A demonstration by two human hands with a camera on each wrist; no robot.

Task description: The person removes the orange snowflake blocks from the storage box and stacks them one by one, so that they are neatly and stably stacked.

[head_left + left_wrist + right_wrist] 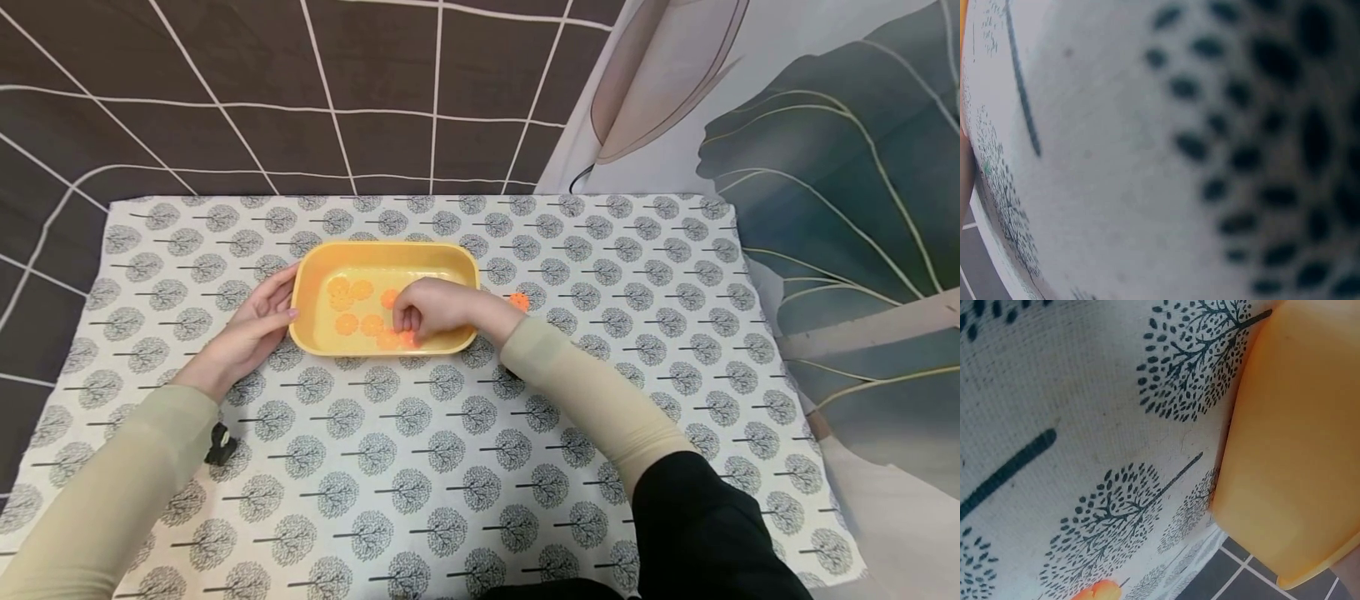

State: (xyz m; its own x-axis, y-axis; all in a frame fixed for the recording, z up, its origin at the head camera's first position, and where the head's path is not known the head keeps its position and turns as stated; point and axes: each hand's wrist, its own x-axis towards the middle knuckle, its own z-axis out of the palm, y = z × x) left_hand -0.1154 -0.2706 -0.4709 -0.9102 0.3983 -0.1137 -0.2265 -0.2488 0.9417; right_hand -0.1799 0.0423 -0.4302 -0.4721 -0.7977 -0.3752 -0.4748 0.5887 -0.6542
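A yellow rectangular tub point(309, 279) stands on the cloth, with several flower-shaped carrot slices point(347, 324) lying in it. At its left end my left hand point(255, 329) touches the outside, thumb near the rim and fingers toward the far corner. My right hand point(435, 308) reaches into the tub's right half, fingers curled down, and pinches a bright orange carrot slice point(408, 339) at the bottom. Another carrot slice point(519, 301) lies on the cloth outside the right end. The right wrist view shows the tub's outer wall point(1291, 437); the left wrist view is mostly blurred cloth.
A white cloth point(450, 417) with tree prints covers the table. Behind it hangs a dark fabric point(382, 83) with white lines. A small black object point(221, 444) is by the left wrist. Leaf-patterned fabric point(825, 167) is on the right.
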